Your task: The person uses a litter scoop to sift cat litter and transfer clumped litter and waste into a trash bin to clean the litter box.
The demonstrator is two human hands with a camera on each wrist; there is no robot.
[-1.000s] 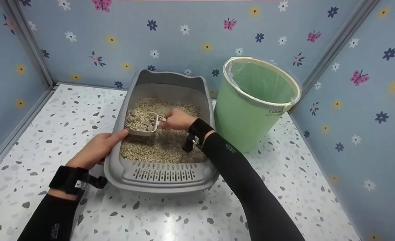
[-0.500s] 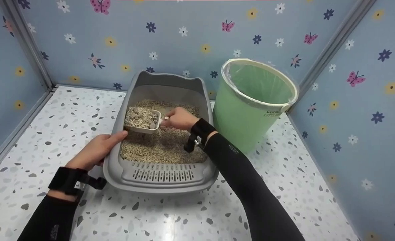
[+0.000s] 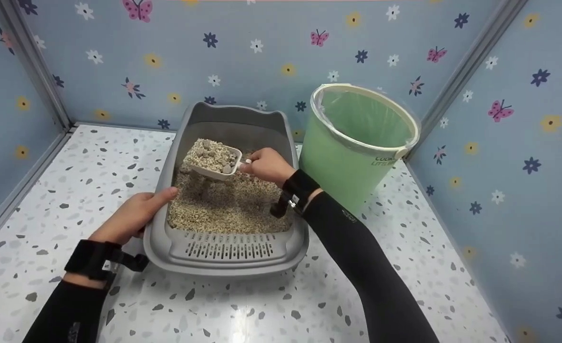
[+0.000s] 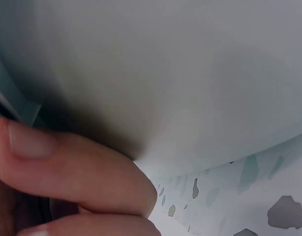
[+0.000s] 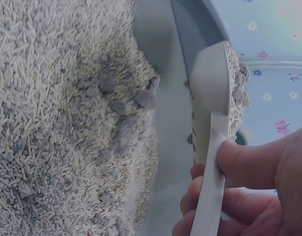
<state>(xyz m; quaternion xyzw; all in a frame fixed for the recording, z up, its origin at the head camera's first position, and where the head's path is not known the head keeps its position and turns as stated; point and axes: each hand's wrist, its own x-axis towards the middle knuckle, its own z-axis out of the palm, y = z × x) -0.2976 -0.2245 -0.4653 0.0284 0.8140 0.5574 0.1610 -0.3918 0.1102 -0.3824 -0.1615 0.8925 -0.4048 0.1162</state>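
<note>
My right hand (image 3: pixel 271 166) grips the handle of a white litter scoop (image 5: pixel 209 81), thumb on one side and fingers curled on the other. The scoop is heaped with pale pellet litter and grey clumps, and stands above the litter bed (image 3: pixel 219 216). It is inside the outline of the grey litter box (image 3: pixel 233 267) in the head view. My left hand (image 3: pixel 135 212) holds the box's left rim, thumb on top. Curled fingers (image 4: pixel 87 172) show under the rim beside the outer wall in the left wrist view. More grey clumps (image 5: pixel 123 132) lie in the litter.
A green bin (image 3: pixel 338 166) with a clear liner stands right of the box, close beside it. Flowered blue walls (image 3: pixel 243 62) rise behind and at both sides. The floor (image 3: pixel 71 176) is white with grey specks.
The right hand has raised the loaded scoop off the litter and moved it right and toward the back. The left hand keeps its hold on the rim; the view shifts slightly.
</note>
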